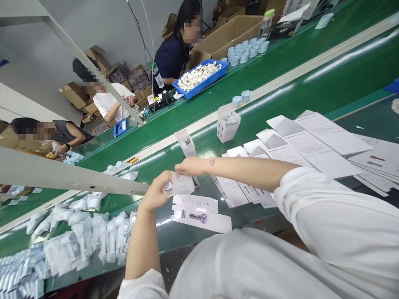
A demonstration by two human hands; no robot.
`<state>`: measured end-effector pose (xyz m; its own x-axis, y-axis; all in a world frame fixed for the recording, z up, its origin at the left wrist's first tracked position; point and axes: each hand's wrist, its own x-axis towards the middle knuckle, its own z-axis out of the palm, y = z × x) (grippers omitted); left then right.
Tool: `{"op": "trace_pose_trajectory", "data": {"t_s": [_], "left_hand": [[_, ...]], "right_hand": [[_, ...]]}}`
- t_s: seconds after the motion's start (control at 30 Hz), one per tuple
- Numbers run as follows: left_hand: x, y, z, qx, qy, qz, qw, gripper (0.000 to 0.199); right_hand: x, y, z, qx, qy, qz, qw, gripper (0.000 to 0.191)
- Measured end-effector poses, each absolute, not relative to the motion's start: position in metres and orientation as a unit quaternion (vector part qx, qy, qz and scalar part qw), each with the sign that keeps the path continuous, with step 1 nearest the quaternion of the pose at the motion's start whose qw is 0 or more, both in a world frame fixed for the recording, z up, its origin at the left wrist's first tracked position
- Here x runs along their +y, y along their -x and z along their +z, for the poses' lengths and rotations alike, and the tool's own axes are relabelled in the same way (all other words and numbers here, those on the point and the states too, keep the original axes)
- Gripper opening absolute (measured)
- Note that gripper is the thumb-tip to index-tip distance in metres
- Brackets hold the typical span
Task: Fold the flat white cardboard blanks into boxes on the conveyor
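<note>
My left hand [158,192] is closed around a translucent white plastic-wrapped item [181,185], whose exact kind I cannot make out. Fingers of my right hand [189,166] are curled at the item's upper edge, and their tips are partly hidden. Just below lies a flat printed carton [199,214] with a picture of a handheld fan on it. Behind my right hand stands an open white box [186,143] with something white inside. Farther right is another open white box [228,123], also filled.
Bagged white items [81,241] cover the bench at left. Flattened white cartons [299,143] fan out at right. A metal post [62,166] crosses at left. Across the green belt [280,58], several people sit near a blue tray [202,81] of white parts.
</note>
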<state>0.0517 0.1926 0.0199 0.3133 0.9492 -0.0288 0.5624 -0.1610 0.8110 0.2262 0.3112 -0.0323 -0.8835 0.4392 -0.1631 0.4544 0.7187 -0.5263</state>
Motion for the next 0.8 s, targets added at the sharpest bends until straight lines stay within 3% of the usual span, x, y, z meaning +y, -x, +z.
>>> {"op": "trace_pose_trajectory", "data": {"t_s": [0.1, 0.23, 0.4, 0.53, 0.8], "left_hand": [[0.187, -0.043, 0.006, 0.586, -0.663, 0.319, 0.34, 0.025], [0.19, -0.044, -0.016, 0.698, -0.567, 0.315, 0.305, 0.024], [0.197, -0.058, -0.029, 0.757, -0.551, 0.305, 0.173, 0.025], [0.2, -0.072, -0.028, 0.728, -0.632, 0.248, 0.098, 0.03], [0.219, -0.072, -0.018, 0.594, -0.799, 0.065, 0.066, 0.046]], "right_hand": [[0.316, -0.225, -0.034, 0.919, -0.255, -0.301, 0.009, 0.024], [0.314, -0.221, -0.05, 0.898, -0.292, -0.329, 0.025, 0.028], [0.32, -0.215, -0.061, 0.877, -0.331, -0.344, 0.052, 0.026], [0.331, -0.211, -0.059, 0.877, -0.336, -0.338, 0.063, 0.023], [0.342, -0.206, -0.059, 0.883, -0.328, -0.324, 0.089, 0.026]]}}
